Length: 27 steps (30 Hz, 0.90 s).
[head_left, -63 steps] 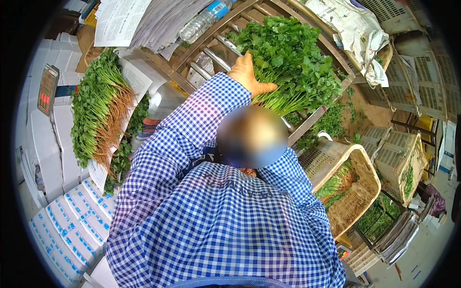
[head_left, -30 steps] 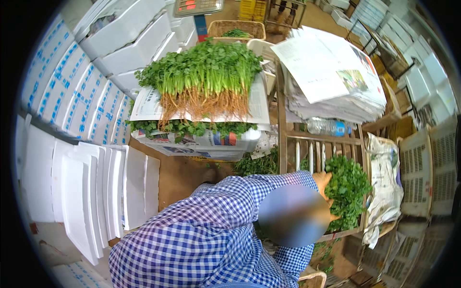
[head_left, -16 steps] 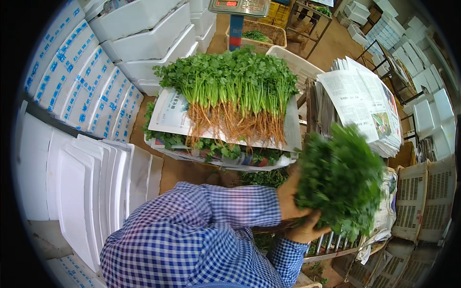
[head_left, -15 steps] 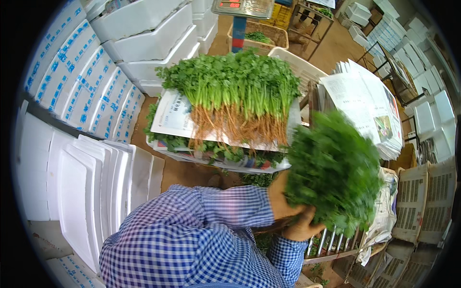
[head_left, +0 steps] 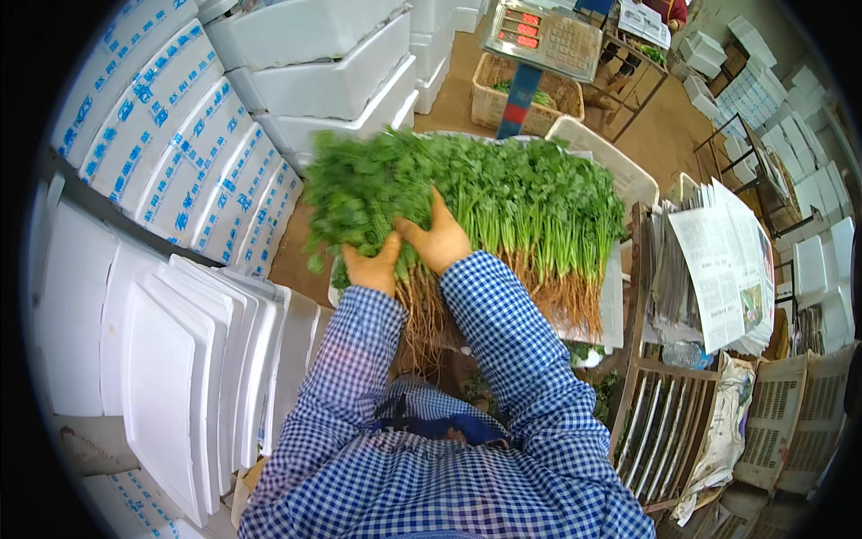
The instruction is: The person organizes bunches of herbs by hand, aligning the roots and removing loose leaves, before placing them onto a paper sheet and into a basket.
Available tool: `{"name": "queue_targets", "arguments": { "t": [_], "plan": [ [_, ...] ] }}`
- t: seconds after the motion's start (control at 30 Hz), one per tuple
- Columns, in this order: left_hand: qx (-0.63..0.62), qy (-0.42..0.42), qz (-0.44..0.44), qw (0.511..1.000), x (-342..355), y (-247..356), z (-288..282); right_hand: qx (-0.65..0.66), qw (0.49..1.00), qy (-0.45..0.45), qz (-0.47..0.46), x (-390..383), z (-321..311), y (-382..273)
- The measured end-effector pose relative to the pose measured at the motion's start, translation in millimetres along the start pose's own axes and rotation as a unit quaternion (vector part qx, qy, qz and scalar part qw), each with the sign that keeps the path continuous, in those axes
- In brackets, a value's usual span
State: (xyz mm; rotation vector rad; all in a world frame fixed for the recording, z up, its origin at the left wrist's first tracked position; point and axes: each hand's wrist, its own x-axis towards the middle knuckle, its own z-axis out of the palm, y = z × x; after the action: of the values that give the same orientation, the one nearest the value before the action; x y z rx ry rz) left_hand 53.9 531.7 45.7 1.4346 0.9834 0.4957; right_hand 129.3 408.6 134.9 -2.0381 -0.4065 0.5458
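Blue-check sleeves come up from bottom centre. Left hand (head_left: 373,268) is curled closed around the stems of a coriander bunch (head_left: 355,193), frame centre-left. Right hand (head_left: 440,241) lies mostly flat, fingers spread, pressing the same bunch against the larger herb pile (head_left: 530,202) beside it. Roots (head_left: 422,314) hang down toward the person. Judgement: bunch is light, soft, floppy; leaves bruise easily, so grip the stems just above the roots. White foam lids (head_left: 189,359) stack lower left, foam boxes (head_left: 314,54) upper left, newspapers (head_left: 714,269) right, scale (head_left: 543,31) at top.
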Motion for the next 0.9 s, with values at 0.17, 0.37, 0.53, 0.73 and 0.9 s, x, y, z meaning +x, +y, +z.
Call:
{"name": "queue_targets", "arguments": {
  "t": [0.17,0.37,0.53,0.73,0.9],
  "plan": [
    [0.138,-0.108,0.010,0.984,-0.4,19.3,19.8,0.012,0.997,0.067,0.043,-3.6,-5.6,30.4],
    [0.128,-0.187,0.123,0.966,10.9,63.0,20.0,-0.045,0.995,0.070,0.059,2.0,-8.1,16.1],
    [0.210,-0.231,0.092,0.945,10.3,87.7,54.6,-0.031,0.985,0.078,0.152,7.0,-41.5,12.4],
    [0.098,-0.271,-0.017,0.958,37.3,35.3,55.7,-0.135,0.981,0.078,0.114,5.5,-19.4,28.8],
    [0.158,-0.314,0.142,0.925,39.9,40.2,58.5,-0.242,0.956,0.136,0.098,-0.8,-21.4,9.2]
  ]
}}
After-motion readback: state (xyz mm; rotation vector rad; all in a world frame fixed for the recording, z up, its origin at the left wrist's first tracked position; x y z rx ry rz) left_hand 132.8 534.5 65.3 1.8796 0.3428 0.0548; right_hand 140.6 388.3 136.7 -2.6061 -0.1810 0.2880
